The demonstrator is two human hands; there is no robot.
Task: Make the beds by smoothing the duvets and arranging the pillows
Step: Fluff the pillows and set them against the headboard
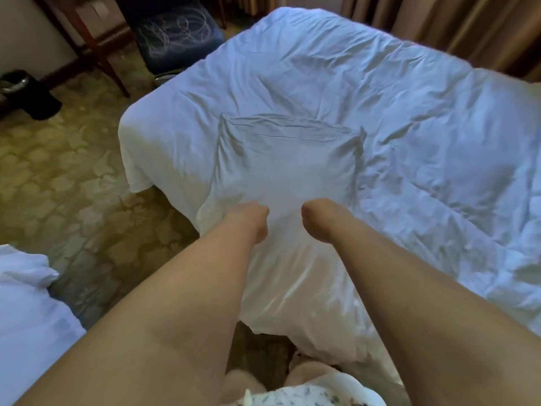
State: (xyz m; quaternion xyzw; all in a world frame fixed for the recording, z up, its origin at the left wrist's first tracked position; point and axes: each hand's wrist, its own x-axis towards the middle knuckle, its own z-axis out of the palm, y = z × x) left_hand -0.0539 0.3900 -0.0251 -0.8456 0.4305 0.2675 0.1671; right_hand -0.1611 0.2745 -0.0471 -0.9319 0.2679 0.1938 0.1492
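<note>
A white pillow [287, 159] hangs upright in front of me, over the near side of the bed. My left hand [251, 219] grips its fabric at the middle left, and my right hand [317, 219] grips it at the middle right, both with fingers curled into the cloth. Behind the pillow a wrinkled white duvet [395, 112] covers the bed, creased across its whole top. The pillow's lower end [307, 317] sags toward my legs.
A second bed's white bedding [26, 312] shows at the lower left. Patterned green carpet [67, 177] fills the aisle between the beds. A dark blue chair [175, 33], a wooden table leg [102, 54] and a black bin [26, 92] stand at the far left. Curtains [468, 27] hang behind the bed.
</note>
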